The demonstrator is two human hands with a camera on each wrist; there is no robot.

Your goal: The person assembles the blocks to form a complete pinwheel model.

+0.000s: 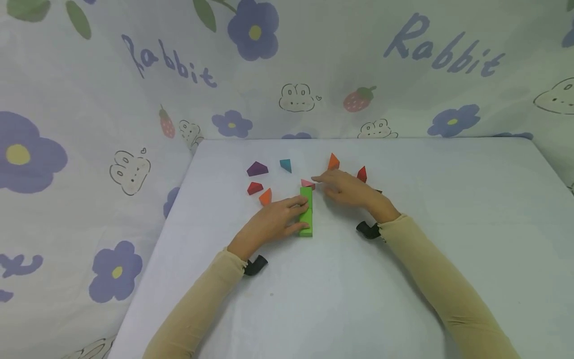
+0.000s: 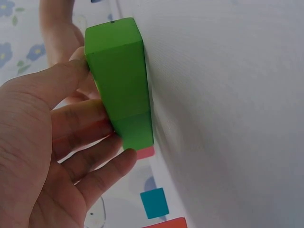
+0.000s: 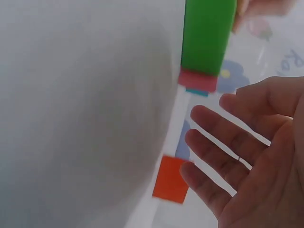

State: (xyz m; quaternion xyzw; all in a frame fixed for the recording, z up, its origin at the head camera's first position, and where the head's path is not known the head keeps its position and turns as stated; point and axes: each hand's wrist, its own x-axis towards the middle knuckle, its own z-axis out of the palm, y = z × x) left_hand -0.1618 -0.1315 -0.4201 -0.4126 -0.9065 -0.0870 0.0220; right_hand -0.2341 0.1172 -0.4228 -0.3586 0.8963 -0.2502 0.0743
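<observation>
Two green blocks [image 1: 306,214] lie end to end in a line on the white table. My left hand [image 1: 280,218] rests on them from the left, its fingertips and thumb on their upper side, fingers fairly straight. At the far end of the line sits a pink block [image 1: 307,184], its front partly covered by the green. My right hand [image 1: 347,189] hovers just right of the pink block with fingers spread and nothing in them. In the right wrist view an orange block [image 3: 171,179] shows beyond those fingertips.
Left of the line lie a purple block [image 1: 257,169], a teal block [image 1: 286,165], a red block [image 1: 255,188] and an orange block [image 1: 266,197]. Behind the right hand stand another orange block [image 1: 333,162] and a red one [image 1: 362,174]. A printed cloth [image 1: 314,65] hangs behind the table.
</observation>
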